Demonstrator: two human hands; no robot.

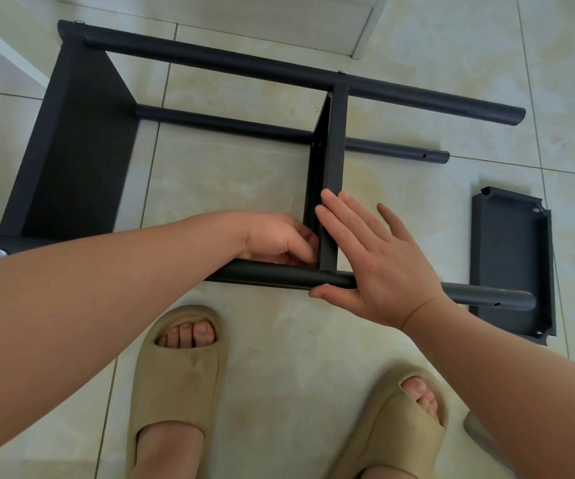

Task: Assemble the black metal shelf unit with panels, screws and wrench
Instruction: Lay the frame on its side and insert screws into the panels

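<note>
On the tiled floor [230,188] 1 black metal shelf unit [336,108] lies on its side. It shows 3 tubes: a far tube [279,69], a middle tube [224,123] low against the floor, and a near tube [279,273]. 2 panels are fitted between them, an end panel [78,150] at the left and a middle panel [332,174]. 1 loose panel [511,257] lies flat to the right, with the near tube's free end reaching over it. 3 silver screw heads [1,252] show at tube joints.

The right hand [376,267] lies flat on the middle panel's edge, fingers straight, thumb under the near tube. The left hand [279,240] has its fingers curled into the inside corner of that panel and the near tube; whether they pinch anything cannot be told.

2 tan slippers [179,375] stand just short of the near tube. Beyond the far tube stands white furniture [348,22]. Open floor lies between the tubes.
</note>
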